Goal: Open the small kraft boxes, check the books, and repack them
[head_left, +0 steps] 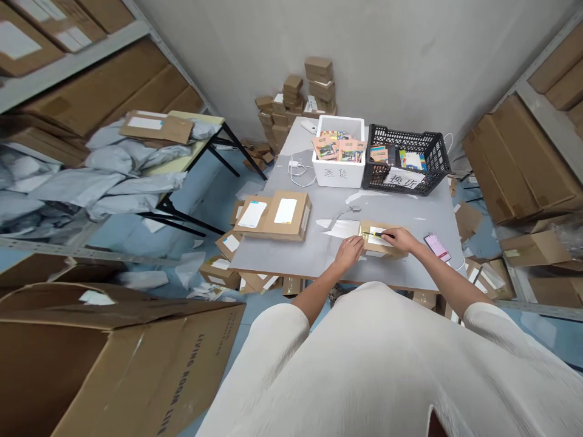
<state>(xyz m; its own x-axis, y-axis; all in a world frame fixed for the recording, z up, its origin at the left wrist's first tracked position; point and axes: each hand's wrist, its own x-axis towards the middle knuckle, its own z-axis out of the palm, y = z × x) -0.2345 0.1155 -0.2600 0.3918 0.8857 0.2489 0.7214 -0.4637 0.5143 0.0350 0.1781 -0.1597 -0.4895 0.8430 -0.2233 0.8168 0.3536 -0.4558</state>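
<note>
Packing desk (387, 209): right hand (398, 238) closed around slim cutter (377, 234), tip at taped left end of small carton (387, 250) near desk's front edge. Left hand (350, 252) against same end (fingers close to tip; whether gripping, cannot tell). Cleanest work, likely: shallow strokes along tape (365, 226), carton steadied, fingers outside blade's path.

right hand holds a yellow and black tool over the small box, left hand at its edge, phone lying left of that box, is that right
The phone lies right of the small box, not left, as the head view shows. The right hand does hold the yellow and black tool over it, left hand at its edge.
</note>
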